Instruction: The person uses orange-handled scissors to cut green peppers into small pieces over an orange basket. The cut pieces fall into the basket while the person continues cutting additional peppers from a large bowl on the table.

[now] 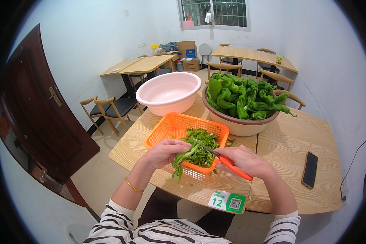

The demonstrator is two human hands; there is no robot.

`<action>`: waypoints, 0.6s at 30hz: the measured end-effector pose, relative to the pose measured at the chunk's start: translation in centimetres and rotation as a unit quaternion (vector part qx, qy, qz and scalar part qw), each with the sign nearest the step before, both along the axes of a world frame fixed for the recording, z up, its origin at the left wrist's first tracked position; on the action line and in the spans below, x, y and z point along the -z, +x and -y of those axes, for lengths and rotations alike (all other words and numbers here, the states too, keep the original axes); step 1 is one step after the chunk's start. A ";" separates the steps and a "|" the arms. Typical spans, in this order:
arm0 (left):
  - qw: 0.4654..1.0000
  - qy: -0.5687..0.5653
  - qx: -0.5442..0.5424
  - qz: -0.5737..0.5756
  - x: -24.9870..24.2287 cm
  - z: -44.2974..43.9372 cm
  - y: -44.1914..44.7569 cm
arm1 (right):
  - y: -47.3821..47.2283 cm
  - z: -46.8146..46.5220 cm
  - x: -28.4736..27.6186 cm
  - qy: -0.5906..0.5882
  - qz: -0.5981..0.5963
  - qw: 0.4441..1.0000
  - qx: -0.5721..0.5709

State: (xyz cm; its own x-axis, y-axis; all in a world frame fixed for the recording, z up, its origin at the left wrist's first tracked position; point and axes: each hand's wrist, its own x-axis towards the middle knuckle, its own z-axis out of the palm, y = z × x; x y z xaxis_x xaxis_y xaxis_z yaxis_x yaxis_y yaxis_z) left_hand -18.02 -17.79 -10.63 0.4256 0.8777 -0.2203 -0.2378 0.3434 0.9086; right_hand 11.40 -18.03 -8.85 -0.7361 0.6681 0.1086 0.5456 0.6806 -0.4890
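My left hand (pixel 167 152) grips a green pepper (pixel 179 163), split into strips that hang below the fingers. In my right hand (pixel 245 160) is a pair of scissors (pixel 233 167) with red-orange handles; the blades point left, up against the pepper's top end. Both hands are over the near side of an orange perforated plastic basket (pixel 158 132). Cut green pepper pieces (pixel 202 140) are heaped in the basket's right part. Behind it on the right, a beige basin with a brown rim (pixel 231 126) is piled with whole green peppers (pixel 244 94).
A pink plastic basin (pixel 170 88) stands behind the basket on the wooden table (pixel 280 146). To the right lies a smartphone (pixel 310 169). A printed code card (pixel 227 202) sits at the front edge. Small pepper scraps lie near the basket. Chairs (pixel 119 106) and more tables stand beyond.
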 end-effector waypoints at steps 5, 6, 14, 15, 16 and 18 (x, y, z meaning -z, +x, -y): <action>0.997 0.020 -0.005 -0.073 -0.1 -0.5 -0.1 | -0.3 0.0 -0.2 -0.041 0.016 0.999 0.023; 0.995 0.021 -0.018 -0.098 0.0 -0.6 -0.1 | -0.4 0.0 -0.2 -0.048 0.026 0.998 0.039; 0.986 0.055 -0.086 -0.134 0.4 -0.5 0.1 | -0.2 0.6 -0.1 0.029 0.048 0.996 0.073; 0.985 0.060 -0.095 -0.130 0.4 -0.4 0.4 | -0.2 0.7 0.0 0.034 0.058 0.995 0.074; 0.983 0.069 -0.104 -0.137 0.4 -0.3 0.6 | -0.3 0.8 0.1 0.040 0.068 0.994 0.076; 0.978 0.086 -0.118 -0.151 0.3 -0.1 1.2 | -0.5 1.1 0.2 0.051 0.077 0.993 0.078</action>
